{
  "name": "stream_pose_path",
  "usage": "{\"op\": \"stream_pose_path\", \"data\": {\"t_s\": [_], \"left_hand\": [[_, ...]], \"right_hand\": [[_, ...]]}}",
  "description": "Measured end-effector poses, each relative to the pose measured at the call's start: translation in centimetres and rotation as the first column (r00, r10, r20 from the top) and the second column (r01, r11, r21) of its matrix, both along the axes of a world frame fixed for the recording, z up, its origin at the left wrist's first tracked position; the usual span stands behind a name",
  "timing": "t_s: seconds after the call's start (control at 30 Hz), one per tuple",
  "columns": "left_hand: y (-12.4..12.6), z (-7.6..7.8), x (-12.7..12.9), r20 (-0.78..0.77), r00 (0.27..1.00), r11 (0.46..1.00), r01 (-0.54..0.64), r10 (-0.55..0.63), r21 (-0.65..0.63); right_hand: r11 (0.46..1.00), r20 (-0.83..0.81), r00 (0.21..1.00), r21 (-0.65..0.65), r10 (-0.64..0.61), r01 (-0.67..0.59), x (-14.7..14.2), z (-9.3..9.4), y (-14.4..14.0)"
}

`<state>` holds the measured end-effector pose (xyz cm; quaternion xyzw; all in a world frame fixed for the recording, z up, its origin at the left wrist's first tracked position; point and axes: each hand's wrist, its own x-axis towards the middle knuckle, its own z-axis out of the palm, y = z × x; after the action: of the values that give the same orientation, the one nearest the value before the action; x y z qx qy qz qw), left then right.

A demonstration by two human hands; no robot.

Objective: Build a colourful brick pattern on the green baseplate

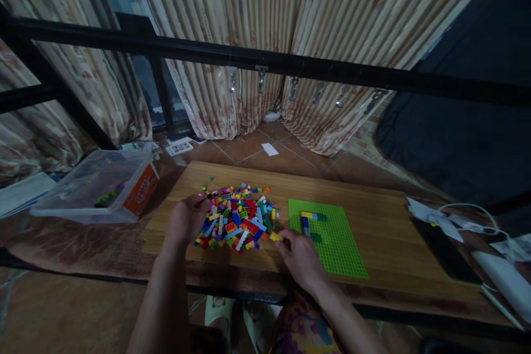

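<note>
On the wooden tabletop point(373, 215), near its left half, lies a heap of small bricks point(238, 215) in many colours, spread wider than deep, its long axis running left to right. Left hand point(186, 220) rests at the heap's left edge, fingers point(202, 203) curled onto the outermost bricks; whether anything is pinched there, cannot tell. Right hand point(299, 257) sits at the near right corner of the heap, just beside the green baseplate point(336, 243). Its fingers point(286, 239) are drawn together on a small yellow brick point(275, 237), which lies between heap and baseplate, low over the wood, long axis roughly left to right; its exact tilt is too small to read. Baseplate is rectangular, long axis running away from the person and skewed slightly, near edge further right than far edge. On it, at the far left part, a short row of bricks point(313, 215) lies crosswise, and a blue strip point(306, 225) runs toward the person from it. Left of the tabletop stands a clear plastic tub point(95, 185) with an orange label, a few bricks inside. Far right: white cable point(473, 210) and papers. Striped curtains point(265, 38) hang behind a black bar point(290, 63).
</note>
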<state>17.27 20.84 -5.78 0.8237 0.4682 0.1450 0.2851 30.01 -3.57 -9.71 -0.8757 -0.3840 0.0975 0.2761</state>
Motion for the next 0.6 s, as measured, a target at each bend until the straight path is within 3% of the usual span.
{"op": "stream_pose_path", "data": {"t_s": [0.13,0.3,0.47,0.6], "left_hand": [[-1.1,0.0,1.0,0.109,0.99,0.996,0.082,-0.087,0.046],[-4.6,0.2,3.2,0.29,0.918,0.962,0.249,-0.271,0.11],[-9.1,-0.4,5.7,0.23,0.829,0.86,0.495,-0.51,0.121],[-12.4,-0.9,7.0,0.113,0.731,0.739,0.663,-0.673,0.12]], "right_hand": [[0.988,-0.118,0.99,0.123,-0.077,0.091,0.1,0.5,-2.2],[0.946,-0.145,0.949,0.122,-0.281,0.299,2.4,0.0,-7.4],[0.937,-0.128,0.939,0.108,-0.319,0.333,5.8,-1.0,-11.6],[0.945,-0.115,0.946,0.091,-0.305,0.315,7.7,-1.1,-12.1]]}}
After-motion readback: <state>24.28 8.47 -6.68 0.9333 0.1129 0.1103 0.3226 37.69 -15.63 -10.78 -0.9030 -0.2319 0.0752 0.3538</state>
